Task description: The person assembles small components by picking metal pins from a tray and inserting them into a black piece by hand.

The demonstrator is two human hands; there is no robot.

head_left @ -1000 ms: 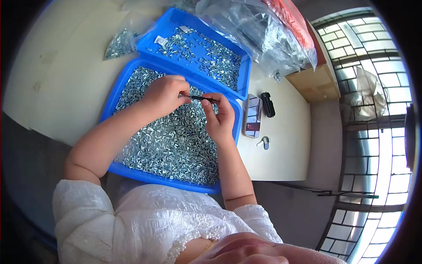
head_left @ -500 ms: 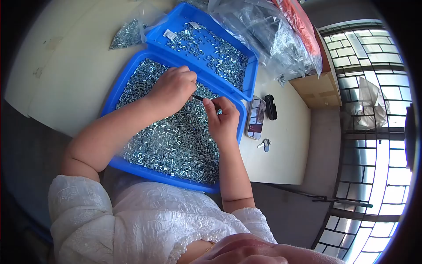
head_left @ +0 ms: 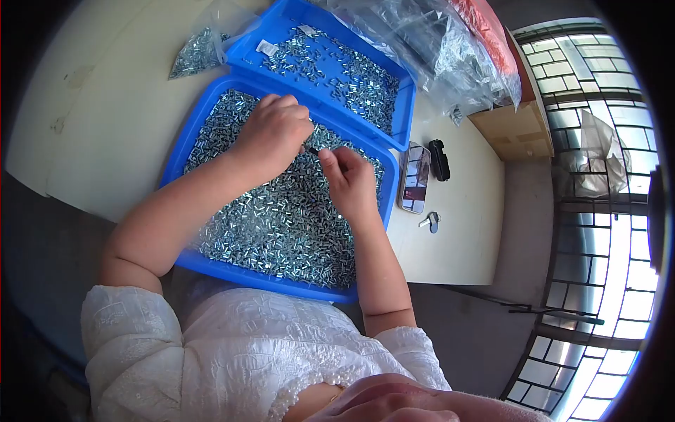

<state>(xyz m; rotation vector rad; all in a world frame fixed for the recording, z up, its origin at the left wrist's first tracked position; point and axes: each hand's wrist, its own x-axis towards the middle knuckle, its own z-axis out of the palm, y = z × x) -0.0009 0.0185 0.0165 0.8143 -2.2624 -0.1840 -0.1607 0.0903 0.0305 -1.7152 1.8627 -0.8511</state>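
My left hand (head_left: pixel 274 132) is closed over the far part of a blue tray (head_left: pixel 184 151) filled with small shiny metal pins (head_left: pixel 281 225). From its fingertips a thin black stick-like piece (head_left: pixel 312 150) reaches towards my right hand. My right hand (head_left: pixel 351 181) is closed in a pinch at the other end of this piece, thumb towards the left hand. The fingers hide most of the piece, so its exact kind cannot be made out. Both hands are just above the pins.
Behind stands a second blue tray (head_left: pixel 320 74) with scattered pins and small white paper bits. A clear bag of pins (head_left: pixel 197 55) lies at its left. To the right are a phone (head_left: pixel 415 179), a black case (head_left: pixel 439 160), keys (head_left: pixel 430 221), a cardboard box (head_left: pixel 512 131) and plastic bags (head_left: pixel 429 53).
My two hands have come slightly closer together, and less of the black piece shows between them. The view has shifted a little.
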